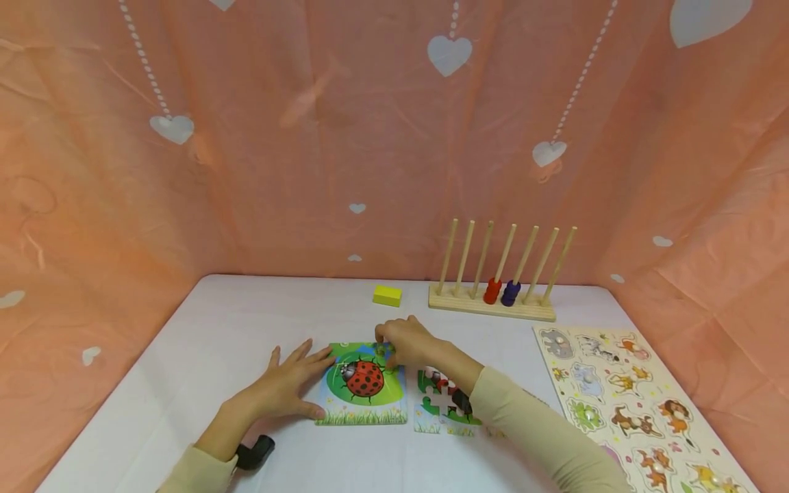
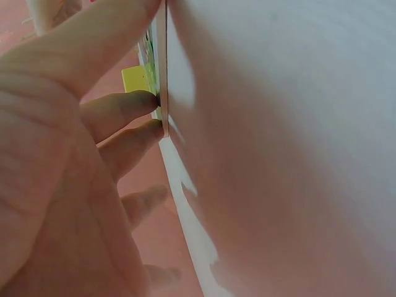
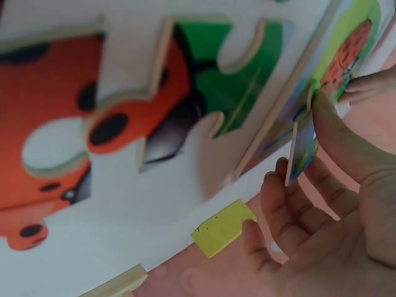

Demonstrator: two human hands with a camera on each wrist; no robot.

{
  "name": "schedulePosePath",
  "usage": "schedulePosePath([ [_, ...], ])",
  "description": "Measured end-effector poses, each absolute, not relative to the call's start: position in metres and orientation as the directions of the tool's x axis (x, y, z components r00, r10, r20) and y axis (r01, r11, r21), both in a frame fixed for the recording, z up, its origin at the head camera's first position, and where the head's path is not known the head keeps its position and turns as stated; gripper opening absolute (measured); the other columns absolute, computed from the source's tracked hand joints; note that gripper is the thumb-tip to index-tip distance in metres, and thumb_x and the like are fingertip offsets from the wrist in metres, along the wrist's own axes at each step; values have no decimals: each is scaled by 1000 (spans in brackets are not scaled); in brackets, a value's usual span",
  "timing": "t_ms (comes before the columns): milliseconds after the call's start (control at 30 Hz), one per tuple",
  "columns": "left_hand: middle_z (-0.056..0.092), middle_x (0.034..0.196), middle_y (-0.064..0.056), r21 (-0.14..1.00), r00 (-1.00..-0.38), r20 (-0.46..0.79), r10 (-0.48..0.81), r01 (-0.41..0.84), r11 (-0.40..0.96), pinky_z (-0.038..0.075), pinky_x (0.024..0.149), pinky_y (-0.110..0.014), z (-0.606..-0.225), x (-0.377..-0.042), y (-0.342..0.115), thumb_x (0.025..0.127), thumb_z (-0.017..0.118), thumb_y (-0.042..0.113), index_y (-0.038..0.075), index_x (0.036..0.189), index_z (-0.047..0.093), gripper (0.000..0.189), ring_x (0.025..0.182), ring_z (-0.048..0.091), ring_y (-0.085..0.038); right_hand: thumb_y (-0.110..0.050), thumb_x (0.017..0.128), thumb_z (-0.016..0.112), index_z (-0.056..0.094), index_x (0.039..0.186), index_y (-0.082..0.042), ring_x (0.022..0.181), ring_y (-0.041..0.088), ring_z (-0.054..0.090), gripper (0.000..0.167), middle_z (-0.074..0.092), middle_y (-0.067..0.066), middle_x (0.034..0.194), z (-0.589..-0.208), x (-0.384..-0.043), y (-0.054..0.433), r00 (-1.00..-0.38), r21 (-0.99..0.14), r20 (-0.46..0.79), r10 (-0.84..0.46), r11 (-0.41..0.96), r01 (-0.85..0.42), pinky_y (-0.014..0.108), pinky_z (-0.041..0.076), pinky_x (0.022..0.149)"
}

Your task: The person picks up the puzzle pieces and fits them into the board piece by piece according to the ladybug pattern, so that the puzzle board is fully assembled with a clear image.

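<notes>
A square board (image 1: 364, 380) with a ladybug picture lies on the white table. My left hand (image 1: 283, 383) rests at its left side, fingers spread, thumb at the near corner and fingertips against the edge in the left wrist view. Over the board's far right corner, my right hand (image 1: 411, 342) pinches a jigsaw puzzle piece (image 3: 301, 145) between thumb and fingers. That piece stands tilted at the board's edge in the right wrist view. Right of the board lie several loose ladybug puzzle pieces (image 1: 440, 400), partly hidden by the right forearm.
A yellow block (image 1: 387, 296) sits behind the board. At the back right stands a wooden peg rack (image 1: 490, 309) with red and blue beads on two pegs. An animal peg puzzle (image 1: 607, 394) lies on the right. A black device (image 1: 255, 452) is by the left wrist.
</notes>
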State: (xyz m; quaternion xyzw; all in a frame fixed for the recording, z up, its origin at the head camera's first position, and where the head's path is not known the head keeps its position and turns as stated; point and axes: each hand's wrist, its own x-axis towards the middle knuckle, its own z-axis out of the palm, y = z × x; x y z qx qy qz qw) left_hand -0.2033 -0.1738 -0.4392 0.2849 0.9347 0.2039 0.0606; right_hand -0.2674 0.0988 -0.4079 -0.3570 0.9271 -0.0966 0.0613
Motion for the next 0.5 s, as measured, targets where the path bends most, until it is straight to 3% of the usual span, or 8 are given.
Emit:
schedulePosePath([
  [300, 37, 157, -15, 423, -830, -4, 558, 504, 753, 0, 101, -83, -441, -203, -175, 68, 85, 52, 6, 146, 50, 97, 146, 18, -50, -30, 74, 89, 65, 117, -13, 95, 19, 56, 52, 61, 1, 105, -411, -264, 96, -749, -180, -80, -658, 749, -638, 34, 39, 79],
  [500, 37, 157, -14, 427, -832, -8, 554, 498, 754, 0, 101, -83, -442, -204, -175, 69, 84, 52, 7, 146, 50, 96, 146, 18, -50, -31, 77, 87, 65, 115, -14, 93, 18, 55, 47, 60, 1, 103, -412, -265, 97, -755, -205, -96, -649, 755, -623, 36, 40, 79],
])
